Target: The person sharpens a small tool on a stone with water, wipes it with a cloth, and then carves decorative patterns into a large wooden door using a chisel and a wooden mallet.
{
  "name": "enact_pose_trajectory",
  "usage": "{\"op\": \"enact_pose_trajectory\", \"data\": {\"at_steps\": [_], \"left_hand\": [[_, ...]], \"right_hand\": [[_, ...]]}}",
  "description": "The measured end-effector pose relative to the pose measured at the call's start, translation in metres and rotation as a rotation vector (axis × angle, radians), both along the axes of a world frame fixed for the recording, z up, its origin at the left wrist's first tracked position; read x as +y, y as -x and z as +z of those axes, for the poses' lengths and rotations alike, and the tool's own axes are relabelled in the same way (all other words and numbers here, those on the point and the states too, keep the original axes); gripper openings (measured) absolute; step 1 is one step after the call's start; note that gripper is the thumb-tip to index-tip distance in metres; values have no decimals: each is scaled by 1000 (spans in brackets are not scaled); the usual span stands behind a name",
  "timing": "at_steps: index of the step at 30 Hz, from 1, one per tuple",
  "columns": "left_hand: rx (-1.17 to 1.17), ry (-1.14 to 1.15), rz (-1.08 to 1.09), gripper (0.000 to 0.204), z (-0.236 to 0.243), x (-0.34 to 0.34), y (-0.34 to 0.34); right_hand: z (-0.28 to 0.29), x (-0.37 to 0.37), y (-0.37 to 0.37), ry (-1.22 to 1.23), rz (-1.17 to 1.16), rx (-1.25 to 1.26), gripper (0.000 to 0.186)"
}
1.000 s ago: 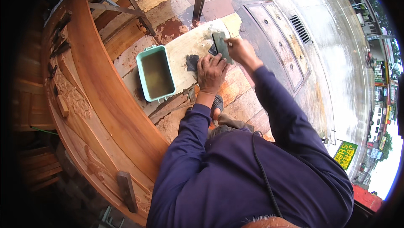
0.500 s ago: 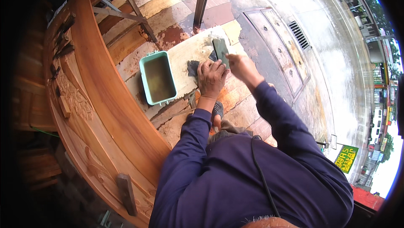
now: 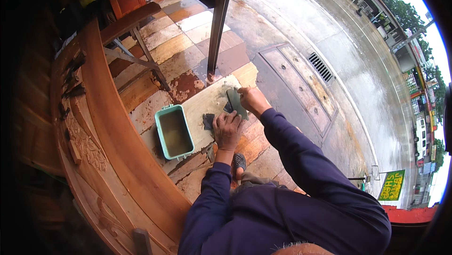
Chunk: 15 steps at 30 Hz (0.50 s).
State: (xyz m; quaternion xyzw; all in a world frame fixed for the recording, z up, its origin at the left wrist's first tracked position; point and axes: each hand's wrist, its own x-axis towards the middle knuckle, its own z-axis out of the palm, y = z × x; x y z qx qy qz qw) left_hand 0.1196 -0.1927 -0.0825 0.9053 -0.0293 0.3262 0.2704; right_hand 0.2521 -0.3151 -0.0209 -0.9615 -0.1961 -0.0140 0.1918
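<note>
A grey-green sharpening stone (image 3: 233,97) lies slantwise on a pale wet board (image 3: 200,104) in front of me. My left hand (image 3: 228,131) is closed over the stone's near end, fingertips pressed on it. Above the stone's right side, my right hand (image 3: 253,100) is closed in a fist with the index finger bent toward the far end. Whatever it holds is hidden by the fingers. One dark scrap (image 3: 208,121) lies beside my left hand, and another dark piece (image 3: 228,108) shows against the stone's left edge.
A mint-green basin (image 3: 174,131) of murky water stands left of the board. Farther left is a long carved wooden panel (image 3: 117,113) with clamps. A dark metal post (image 3: 219,24) rises beyond the board. On the right are a drain grate (image 3: 320,66) and a wet road.
My right hand has moved toward the far end of the stone. My left hand stays at the near end. The whole view has shifted, showing more of the far floor.
</note>
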Motion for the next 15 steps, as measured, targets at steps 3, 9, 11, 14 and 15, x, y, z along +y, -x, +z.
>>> {"op": "enact_pose_trajectory", "data": {"at_steps": [3, 9, 11, 14, 15], "left_hand": [[33, -81, 57, 22, -4, 21, 9], [37, -38, 23, 18, 2, 5, 2], [28, -58, 36, 18, -1, 10, 6], [21, -118, 75, 20, -7, 19, 7], [5, -113, 63, 20, -2, 13, 6]], "right_hand": [[-8, 12, 43, -11, 51, 73, 34], [-15, -5, 7, -70, 1, -17, 35], [-16, 1, 27, 40, 29, 103, 38], [-11, 5, 54, -73, 55, 54, 30], [-7, -1, 50, -49, 32, 59, 30]]}}
